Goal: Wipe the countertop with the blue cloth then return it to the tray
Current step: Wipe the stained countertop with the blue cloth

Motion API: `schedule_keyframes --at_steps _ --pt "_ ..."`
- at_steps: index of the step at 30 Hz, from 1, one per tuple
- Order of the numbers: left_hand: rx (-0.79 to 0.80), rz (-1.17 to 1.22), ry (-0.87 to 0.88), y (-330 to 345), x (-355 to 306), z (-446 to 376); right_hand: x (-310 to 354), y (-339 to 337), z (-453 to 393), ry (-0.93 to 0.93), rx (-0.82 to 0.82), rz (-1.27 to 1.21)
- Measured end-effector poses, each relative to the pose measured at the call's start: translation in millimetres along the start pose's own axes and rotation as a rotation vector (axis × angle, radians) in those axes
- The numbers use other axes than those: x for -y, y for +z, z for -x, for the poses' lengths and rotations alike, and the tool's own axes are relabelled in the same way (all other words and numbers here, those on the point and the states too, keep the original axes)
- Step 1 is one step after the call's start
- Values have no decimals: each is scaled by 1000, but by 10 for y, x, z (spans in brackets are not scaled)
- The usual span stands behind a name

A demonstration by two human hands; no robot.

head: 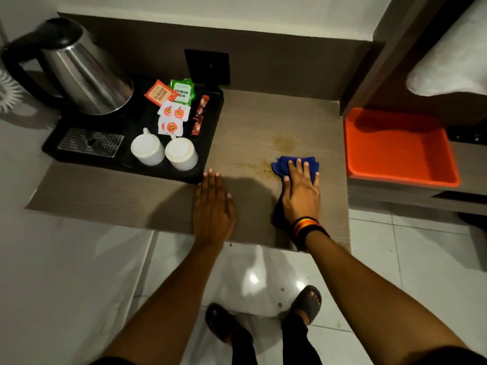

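The blue cloth (282,166) lies folded on the wooden countertop (253,122), right of centre. My right hand (301,192) presses flat on top of it, fingers spread, covering most of it. A yellowish stain (284,143) marks the wood just beyond the cloth, with smaller specks to its left. My left hand (212,204) rests flat on the countertop near the front edge, holding nothing. The orange tray (400,177) sits to the right on a lower shelf, with nothing in it.
A black tray (210,143) on the left holds a steel kettle (84,75), two upturned white cups (164,152), and tea and sugar sachets (174,106). A backsplash with a dark socket (207,65) rises behind. White tiled floor lies below.
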State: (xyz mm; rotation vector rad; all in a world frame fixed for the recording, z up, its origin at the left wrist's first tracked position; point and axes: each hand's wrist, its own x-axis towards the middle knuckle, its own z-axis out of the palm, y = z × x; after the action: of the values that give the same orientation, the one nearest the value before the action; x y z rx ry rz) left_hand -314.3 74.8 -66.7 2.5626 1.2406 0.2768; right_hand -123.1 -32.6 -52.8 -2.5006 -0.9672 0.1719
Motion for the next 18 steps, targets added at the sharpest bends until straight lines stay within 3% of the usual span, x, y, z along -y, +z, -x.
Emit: schedule_keyframes --at_steps 3,6,8,11,15,18 --pt "14 6 1 -43 -21 -3 -105 -80 159 90 -1 -240" --pt "16 17 -3 -16 -2 7 -56 -25 4 195 -50 -289" --pt "9 15 0 2 4 -4 111 62 -252 110 -53 -244" --pt "2 -7 6 26 9 -6 417 265 -487 -102 66 -99" --pt "32 -35 18 -24 -15 13 442 295 -116 -461 214 32" --pt "40 -2 12 -58 -11 8 27 86 61 -475 204 111"
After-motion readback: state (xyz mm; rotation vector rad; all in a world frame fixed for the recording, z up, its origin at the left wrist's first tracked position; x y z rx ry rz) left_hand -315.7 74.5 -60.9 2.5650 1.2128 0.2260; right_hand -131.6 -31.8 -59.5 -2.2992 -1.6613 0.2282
